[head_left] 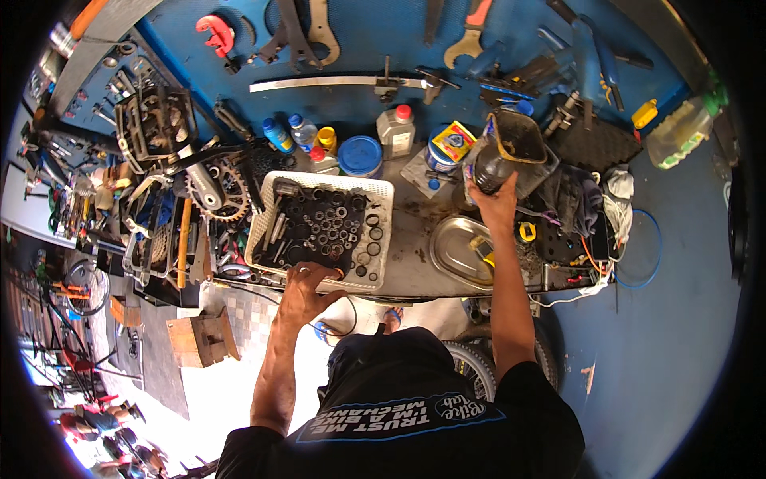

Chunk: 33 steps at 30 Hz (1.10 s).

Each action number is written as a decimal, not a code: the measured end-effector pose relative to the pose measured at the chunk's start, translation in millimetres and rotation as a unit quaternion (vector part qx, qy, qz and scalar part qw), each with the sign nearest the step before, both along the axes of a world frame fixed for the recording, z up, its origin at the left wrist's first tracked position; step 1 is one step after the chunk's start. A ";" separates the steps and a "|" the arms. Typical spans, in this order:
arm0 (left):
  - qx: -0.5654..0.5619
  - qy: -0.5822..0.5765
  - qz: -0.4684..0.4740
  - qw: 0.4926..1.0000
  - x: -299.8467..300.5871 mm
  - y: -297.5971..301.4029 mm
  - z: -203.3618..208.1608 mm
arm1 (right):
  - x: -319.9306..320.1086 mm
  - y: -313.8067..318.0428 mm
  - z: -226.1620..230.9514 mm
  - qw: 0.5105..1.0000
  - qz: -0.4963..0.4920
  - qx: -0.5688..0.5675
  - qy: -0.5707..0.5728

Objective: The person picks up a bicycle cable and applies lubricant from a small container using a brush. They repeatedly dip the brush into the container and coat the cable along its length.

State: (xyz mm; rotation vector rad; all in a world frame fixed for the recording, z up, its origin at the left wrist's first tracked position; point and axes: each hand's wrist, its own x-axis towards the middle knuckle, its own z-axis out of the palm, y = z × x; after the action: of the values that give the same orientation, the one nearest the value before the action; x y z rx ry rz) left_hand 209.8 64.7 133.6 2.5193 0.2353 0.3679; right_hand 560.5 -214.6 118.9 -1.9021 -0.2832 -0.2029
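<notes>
My right hand (496, 203) is closed round the lower part of a dark, grimy cut-open plastic container (519, 140), tilted with its wide mouth showing. My left hand (309, 292) is at the near edge of a white plastic basket (373, 185). Its fingers curl over the rim and its thumb is on the outer side. In the basket, several metal rings and bearings (331, 227) lie on a dark, dirty bottom, with larger black rings (373, 233) along the right side. An oval metal tray (451, 247) sits on the bench between my hands.
Behind the basket stand a blue-lidded tub (360, 156), a red-capped bottle (396, 132) and blue-capped bottles (303, 132). A crankset (214, 191) and pedals crowd the left. Dark rags (570, 199) and cables lie right. Tools hang on the blue wall (359, 48). A bicycle wheel (472, 371) is below.
</notes>
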 end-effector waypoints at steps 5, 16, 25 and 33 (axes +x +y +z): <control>0.078 -0.006 0.003 0.997 -15.1 3.0 -33.7 | -14.4 -11.0 -0.3 0.998 0.023 -0.053 -0.035; 0.089 -0.060 -0.022 0.994 7.4 -40.5 -52.3 | -107.9 8.2 -13.7 0.991 0.051 -0.123 -0.014; 0.035 -0.022 -0.046 0.998 19.6 -93.6 -55.0 | -110.7 12.0 -26.4 0.939 0.157 -0.302 0.050; 0.031 -0.005 -0.053 0.998 25.8 -118.5 -59.1 | -110.4 10.3 -15.7 0.914 0.119 -0.373 0.109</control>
State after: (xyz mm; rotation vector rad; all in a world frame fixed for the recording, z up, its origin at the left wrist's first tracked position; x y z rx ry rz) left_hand 235.6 -53.7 74.6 2.5780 0.0878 0.3505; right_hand 450.1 -204.4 103.3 -2.5894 -0.4843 0.3326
